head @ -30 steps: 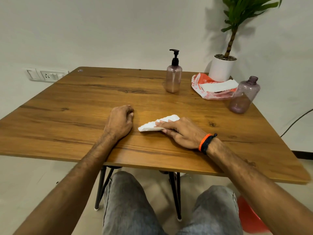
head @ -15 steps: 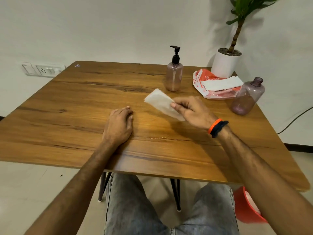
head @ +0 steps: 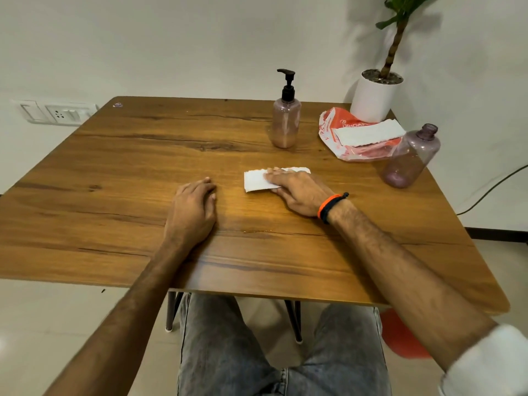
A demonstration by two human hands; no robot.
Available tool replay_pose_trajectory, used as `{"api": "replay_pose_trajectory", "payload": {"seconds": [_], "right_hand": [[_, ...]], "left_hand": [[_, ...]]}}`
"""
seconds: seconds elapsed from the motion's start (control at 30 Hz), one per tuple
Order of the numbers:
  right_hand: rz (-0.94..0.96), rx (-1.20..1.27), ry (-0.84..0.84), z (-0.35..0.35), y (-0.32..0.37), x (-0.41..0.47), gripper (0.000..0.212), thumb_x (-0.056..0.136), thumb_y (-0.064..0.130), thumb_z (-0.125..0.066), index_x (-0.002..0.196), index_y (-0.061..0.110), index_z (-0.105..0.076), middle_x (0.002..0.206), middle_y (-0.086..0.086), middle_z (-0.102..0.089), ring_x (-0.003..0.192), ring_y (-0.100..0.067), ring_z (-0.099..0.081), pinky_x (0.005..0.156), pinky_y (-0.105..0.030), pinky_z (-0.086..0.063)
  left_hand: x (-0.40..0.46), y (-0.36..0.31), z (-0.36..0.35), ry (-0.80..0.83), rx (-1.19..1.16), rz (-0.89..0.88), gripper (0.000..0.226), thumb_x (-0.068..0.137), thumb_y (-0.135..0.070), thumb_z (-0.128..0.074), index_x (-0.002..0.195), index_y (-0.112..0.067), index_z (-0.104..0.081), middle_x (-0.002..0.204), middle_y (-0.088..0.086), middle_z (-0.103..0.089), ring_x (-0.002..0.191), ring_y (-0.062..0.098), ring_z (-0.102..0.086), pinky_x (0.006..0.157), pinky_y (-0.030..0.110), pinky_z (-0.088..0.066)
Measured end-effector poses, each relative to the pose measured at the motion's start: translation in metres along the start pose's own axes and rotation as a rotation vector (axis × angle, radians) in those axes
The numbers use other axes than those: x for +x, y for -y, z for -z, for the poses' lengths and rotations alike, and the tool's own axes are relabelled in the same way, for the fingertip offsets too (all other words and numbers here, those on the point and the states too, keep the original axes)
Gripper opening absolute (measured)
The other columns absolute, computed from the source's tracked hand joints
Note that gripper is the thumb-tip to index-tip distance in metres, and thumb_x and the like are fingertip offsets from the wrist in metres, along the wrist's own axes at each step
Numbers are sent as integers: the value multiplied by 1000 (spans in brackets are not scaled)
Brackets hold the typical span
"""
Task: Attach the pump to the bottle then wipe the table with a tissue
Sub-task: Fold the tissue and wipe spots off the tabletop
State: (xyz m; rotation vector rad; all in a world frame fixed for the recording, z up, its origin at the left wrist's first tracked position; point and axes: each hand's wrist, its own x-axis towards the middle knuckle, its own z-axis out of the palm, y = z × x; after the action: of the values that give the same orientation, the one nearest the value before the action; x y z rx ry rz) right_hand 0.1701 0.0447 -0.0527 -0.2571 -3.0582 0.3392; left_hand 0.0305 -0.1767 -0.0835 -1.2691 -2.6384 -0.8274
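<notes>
Tissue (head: 261, 180) is back down flat mid-bench (head: 114, 167) after I'd lifted it off a sec ago; my right grip (head: 297, 192) presses it w/ straight fingers, nothing clenched. Left grip (head: 193, 207) rests loose on the bench, holding nothing. Pump (head: 287, 84) already sits on the bottle (head: 285, 124) near the far edge, so prob another wipe pass next.

right hand (head: 300, 190) flat on tissue (head: 255, 180) | left hand (head: 193, 208) resting on table (head: 114, 172)
</notes>
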Motion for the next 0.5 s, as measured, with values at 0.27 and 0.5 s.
{"api": "replay_pose_trajectory", "payload": {"seconds": [0.27,0.5], "right_hand": [[-33,145,36,11,-5,-20,40,102,13,-38,142,17,-47,152,-2,-39,144,-17,-31,121,-27,-16],[-99,163,11,3,10,-72,41,104,16,-36,144,18,-43,155,-3,-33,146,-18,-27,122,-32,-13]], "left_hand": [[1,-3,0,-10,34,3,33,95,-18,-50,124,-6,-62,136,11,-58,126,29,-51,110,39,-33],[-1,-2,3,35,1,-1,35,96,-20,-48,127,-7,-59,139,11,-55,129,29,-49,113,42,-33]]}}
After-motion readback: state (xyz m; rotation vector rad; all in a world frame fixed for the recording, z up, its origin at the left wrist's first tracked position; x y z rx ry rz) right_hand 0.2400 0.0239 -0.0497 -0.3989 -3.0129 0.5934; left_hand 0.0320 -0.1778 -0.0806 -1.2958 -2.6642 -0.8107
